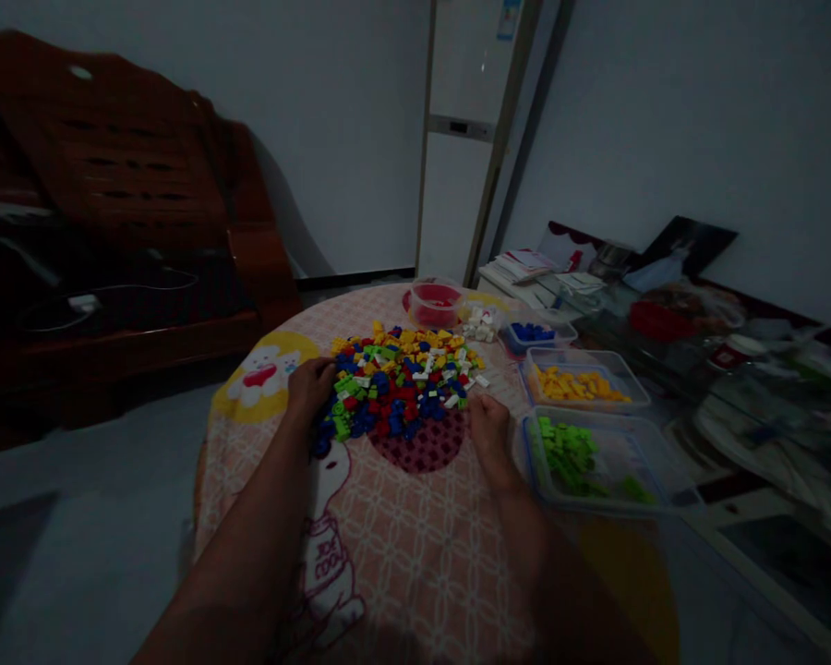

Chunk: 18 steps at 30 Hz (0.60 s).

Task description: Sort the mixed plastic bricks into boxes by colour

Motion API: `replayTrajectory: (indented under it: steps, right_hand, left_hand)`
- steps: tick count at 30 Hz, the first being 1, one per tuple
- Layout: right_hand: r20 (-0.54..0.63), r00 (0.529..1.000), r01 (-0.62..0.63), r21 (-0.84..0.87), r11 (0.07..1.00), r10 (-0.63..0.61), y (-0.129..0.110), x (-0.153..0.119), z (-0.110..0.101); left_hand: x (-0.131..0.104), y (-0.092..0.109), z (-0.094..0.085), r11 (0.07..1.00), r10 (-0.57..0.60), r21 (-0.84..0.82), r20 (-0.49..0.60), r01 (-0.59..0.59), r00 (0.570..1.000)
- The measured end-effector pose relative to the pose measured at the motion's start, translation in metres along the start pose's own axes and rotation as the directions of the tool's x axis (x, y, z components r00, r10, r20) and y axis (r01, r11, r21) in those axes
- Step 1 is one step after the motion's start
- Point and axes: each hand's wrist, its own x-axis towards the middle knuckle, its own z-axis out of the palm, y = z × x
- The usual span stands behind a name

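Note:
A mixed heap of toy building bricks (pixel 394 383) in yellow, green, blue, red and white lies on the patterned tablecloth (pixel 429 536). My left hand (pixel 309 388) is at the heap's left edge, its fingers curled in against the bricks. At the right edge my right hand (pixel 489 425) is closed, close to a few white and green bricks. In the dim light I cannot make out what, if anything, either hand holds.
Right of the heap stand clear boxes of green bricks (pixel 568 457), yellow bricks (pixel 572 383) and blue bricks (pixel 532 332). Behind are a round tub (pixel 436 303) with red bricks and a pile of white bricks (pixel 480 323). A cluttered glass table (pixel 706 392) adjoins on the right.

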Motion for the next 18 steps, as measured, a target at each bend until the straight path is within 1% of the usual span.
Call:
replayTrajectory:
  steps: [3, 5, 7, 9, 12, 14, 16, 18]
  right_hand:
    - [-0.06, 0.997, -0.042, -0.005, 0.999, 0.041, 0.008, 0.002, -0.01]
    - [-0.032, 0.997, -0.073, -0.001, 0.997, 0.073, 0.012, 0.003, -0.015]
    - [0.021, 0.996, -0.09, 0.01, 0.996, 0.09, 0.015, 0.004, -0.017]
    - [0.058, 0.995, -0.086, 0.015, 0.996, 0.085, 0.016, 0.004, -0.017]
    - [0.072, 0.995, -0.068, -0.02, 0.997, 0.07, 0.017, 0.003, -0.016]
    - [0.085, 0.994, -0.058, -0.049, 0.997, 0.062, 0.018, 0.002, -0.016]
    - [0.107, 0.993, -0.05, -0.061, 0.997, 0.056, 0.018, 0.002, -0.017]
    - [0.126, 0.99, -0.051, -0.058, 0.997, 0.058, 0.019, 0.002, -0.018]
  left_hand:
    - [-0.001, 0.002, -0.002, 0.999, 0.025, -0.02, -0.018, -0.025, 1.0]
    - [-0.002, 0.004, -0.004, 0.999, 0.024, -0.039, -0.022, -0.025, 0.999]
    - [-0.002, 0.006, -0.004, 0.999, 0.015, -0.052, -0.01, -0.016, 1.0]
    - [-0.002, 0.006, -0.004, 0.998, 0.008, -0.054, -0.002, -0.008, 1.0]
    - [-0.002, 0.003, -0.002, 0.998, 0.011, -0.067, -0.014, -0.012, 1.0]
    - [-0.003, 0.001, -0.003, 0.994, 0.008, -0.106, -0.023, -0.011, 1.0]
    - [-0.005, 0.002, -0.006, 0.988, -0.004, -0.157, -0.047, -0.003, 0.999]
    - [-0.006, 0.009, -0.014, 0.985, 0.006, -0.173, -0.103, -0.024, 0.995]
